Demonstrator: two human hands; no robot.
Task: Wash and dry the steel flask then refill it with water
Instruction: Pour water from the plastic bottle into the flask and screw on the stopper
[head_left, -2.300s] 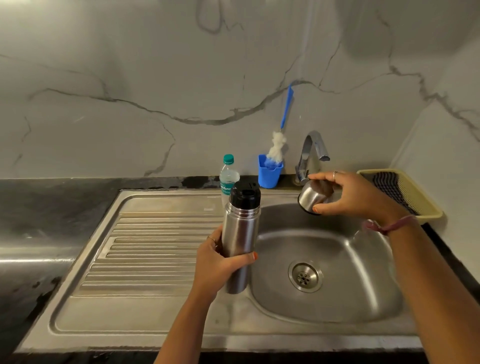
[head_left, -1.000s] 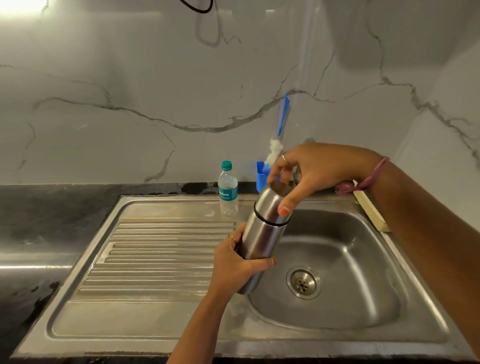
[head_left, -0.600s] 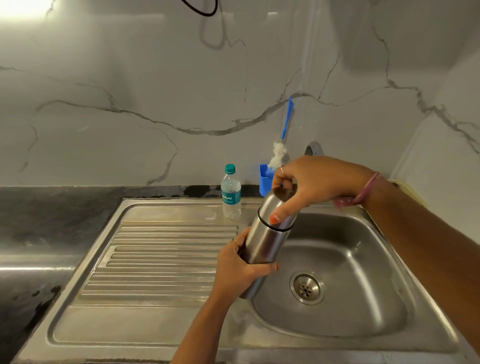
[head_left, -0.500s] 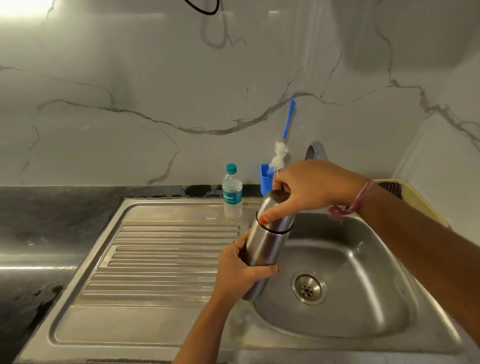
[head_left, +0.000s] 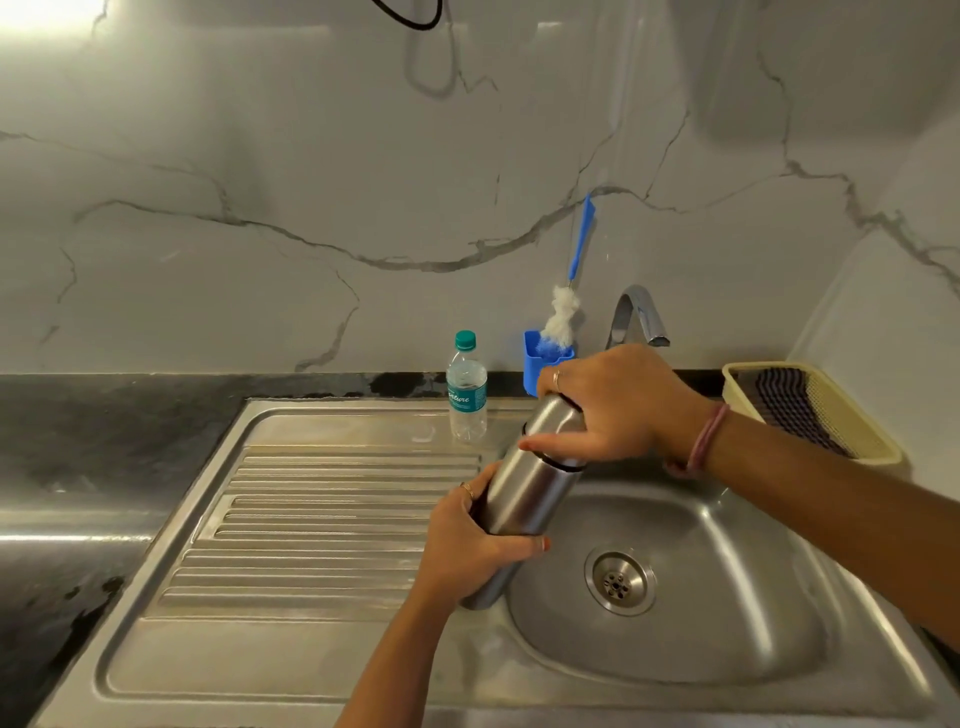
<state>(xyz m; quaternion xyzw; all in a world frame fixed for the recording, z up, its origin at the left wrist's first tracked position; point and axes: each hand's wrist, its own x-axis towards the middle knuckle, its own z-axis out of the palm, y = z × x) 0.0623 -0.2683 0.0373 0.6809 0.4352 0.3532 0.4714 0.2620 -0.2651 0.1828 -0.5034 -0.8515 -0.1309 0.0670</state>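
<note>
The steel flask (head_left: 524, 493) is held tilted to the right over the left rim of the sink basin (head_left: 727, 623). My left hand (head_left: 472, 551) grips its lower body. My right hand (head_left: 608, 405) wraps over the steel cup cap (head_left: 553, 423) seated on the flask's top, thumb along the cap's lower edge. The flask's base is hidden behind my left hand. The tap (head_left: 636, 317) stands behind my right hand, with no water running.
A small plastic water bottle (head_left: 466, 387) with a green cap stands at the back of the ribbed drainboard (head_left: 322, 519). A blue holder (head_left: 543, 361) with a blue-handled bottle brush (head_left: 569, 291) is beside the tap. A yellow basket (head_left: 810, 410) holding a striped cloth sits at right.
My right hand brought the steel cup cap from under the tap onto the flask's top and has turned on it, thumb sweeping left. The flask tilted right.
</note>
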